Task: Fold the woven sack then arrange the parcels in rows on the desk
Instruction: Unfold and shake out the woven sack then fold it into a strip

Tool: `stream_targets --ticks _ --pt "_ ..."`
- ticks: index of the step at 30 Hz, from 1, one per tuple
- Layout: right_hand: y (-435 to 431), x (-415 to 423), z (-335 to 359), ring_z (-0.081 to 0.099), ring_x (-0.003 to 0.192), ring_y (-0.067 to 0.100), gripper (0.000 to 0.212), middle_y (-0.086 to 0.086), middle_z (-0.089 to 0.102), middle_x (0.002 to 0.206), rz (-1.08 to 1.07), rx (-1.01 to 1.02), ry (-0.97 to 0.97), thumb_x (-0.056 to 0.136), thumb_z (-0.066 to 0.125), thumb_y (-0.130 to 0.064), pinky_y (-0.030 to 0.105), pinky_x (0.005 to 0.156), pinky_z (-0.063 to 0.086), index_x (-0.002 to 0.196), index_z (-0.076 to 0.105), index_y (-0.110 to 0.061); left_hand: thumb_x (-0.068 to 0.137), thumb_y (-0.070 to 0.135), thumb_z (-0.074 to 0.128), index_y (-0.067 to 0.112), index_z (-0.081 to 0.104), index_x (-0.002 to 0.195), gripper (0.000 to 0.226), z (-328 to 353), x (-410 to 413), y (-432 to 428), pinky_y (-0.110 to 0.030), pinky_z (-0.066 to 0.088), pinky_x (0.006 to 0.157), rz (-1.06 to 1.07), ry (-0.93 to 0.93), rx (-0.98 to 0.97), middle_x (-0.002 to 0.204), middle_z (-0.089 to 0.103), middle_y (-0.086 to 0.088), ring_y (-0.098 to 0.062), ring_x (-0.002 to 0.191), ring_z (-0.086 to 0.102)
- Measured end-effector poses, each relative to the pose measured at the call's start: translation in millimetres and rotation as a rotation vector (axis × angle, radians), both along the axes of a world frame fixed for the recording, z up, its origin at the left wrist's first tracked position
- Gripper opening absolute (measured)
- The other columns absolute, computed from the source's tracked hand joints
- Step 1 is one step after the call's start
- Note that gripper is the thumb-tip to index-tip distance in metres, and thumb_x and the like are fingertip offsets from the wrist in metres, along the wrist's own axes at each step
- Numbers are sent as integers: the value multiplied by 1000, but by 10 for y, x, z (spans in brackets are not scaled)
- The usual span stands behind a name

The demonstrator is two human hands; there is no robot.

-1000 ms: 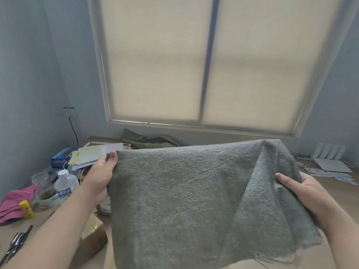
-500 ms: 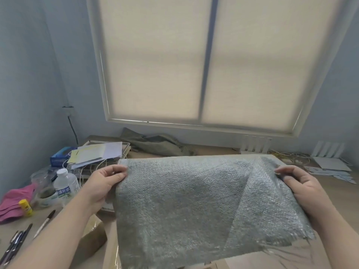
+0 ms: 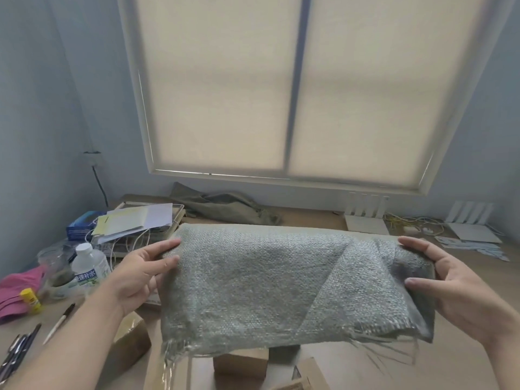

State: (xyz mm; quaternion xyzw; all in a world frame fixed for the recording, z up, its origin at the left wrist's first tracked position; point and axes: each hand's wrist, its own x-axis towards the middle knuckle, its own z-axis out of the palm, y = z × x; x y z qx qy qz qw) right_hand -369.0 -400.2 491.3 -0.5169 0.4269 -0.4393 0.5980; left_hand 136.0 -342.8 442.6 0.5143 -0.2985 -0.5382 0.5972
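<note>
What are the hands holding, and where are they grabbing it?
The grey woven sack, held up over the desk. The left hand pinches its left edge and the right hand pinches its right edge.

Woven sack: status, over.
Left hand and right hand grip opposite ends of woven sack. Sack folded over, held above desk. Brown parcels beneath, unarranged.

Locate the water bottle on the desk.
Head view, left side: the water bottle stands upright between the pink cloth and the left hand.
</note>
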Motion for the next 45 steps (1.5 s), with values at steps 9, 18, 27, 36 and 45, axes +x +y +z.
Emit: stream_targets --ticks 9,18,27,36,45 --pt "5 -7 -27 70 70 22 38 17 70 90 -35 -67 -19 67 65 13 27 56 60 91 74 -14 54 -6 93 23 63 134 91 97 31 42 -32 63 79 -185 -88 -61 117 75 -5 -24 103 74" --pt "-26 -47 -63 72 81 18 50 14 76 100 -133 -106 22 64 68 12 22 67 61 109 74 -9 84 -2 71 29 74 117 45 93 72 -7 -43 59 90 -80 -471 -84 119 70 -7 -26 109 66" --pt "-140 -91 -108 60 72 10 14 4 73 80 -230 -445 451 86 73 -10 15 64 45 86 75 -24 81 34 71 33 73 103 21 139 -37 -76 -40 57 82 72 -630 -128 94 77 4 -20 93 68" --pt "-150 -212 -109 59 74 13 28 -6 70 77 -160 -508 683 82 78 -2 24 66 43 89 74 -29 76 -2 81 31 75 95 38 183 -98 -120 -30 52 76 173 -705 -141 98 74 1 -18 96 66" --pt "-63 -292 -53 65 81 21 11 -2 76 86 -111 -555 675 77 75 -27 28 71 48 88 76 -29 80 -5 76 17 76 74 23 214 -39 -143 -34 59 68 144 -721 -90 68 75 0 -22 67 70"
